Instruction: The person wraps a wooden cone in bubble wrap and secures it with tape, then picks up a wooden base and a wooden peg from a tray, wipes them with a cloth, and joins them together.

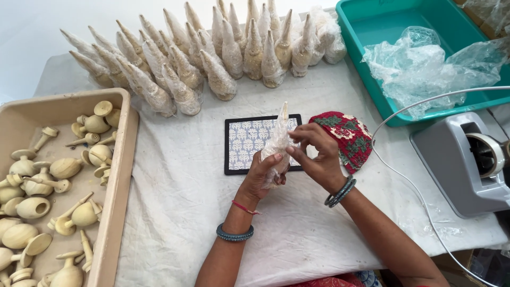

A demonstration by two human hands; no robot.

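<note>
Beige tray of wooden rattles

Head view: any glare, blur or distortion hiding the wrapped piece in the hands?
Head view: even, soft light, faint shadows; the wrapped piece is sharp, held by the left hand and right hand; slight sheen on its plastic; top left corner washes out white; edges bow a little, wide-angle.

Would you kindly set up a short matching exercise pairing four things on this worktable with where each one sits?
Things:
1. beige tray
2. teal bin
3. tape dispenser
4. wrapped cone

Places:
A. right edge of the table
B. held in both hands
C. far right corner
D. left side, holding wooden pieces

Pairs: 1-D, 2-C, 3-A, 4-B
</note>
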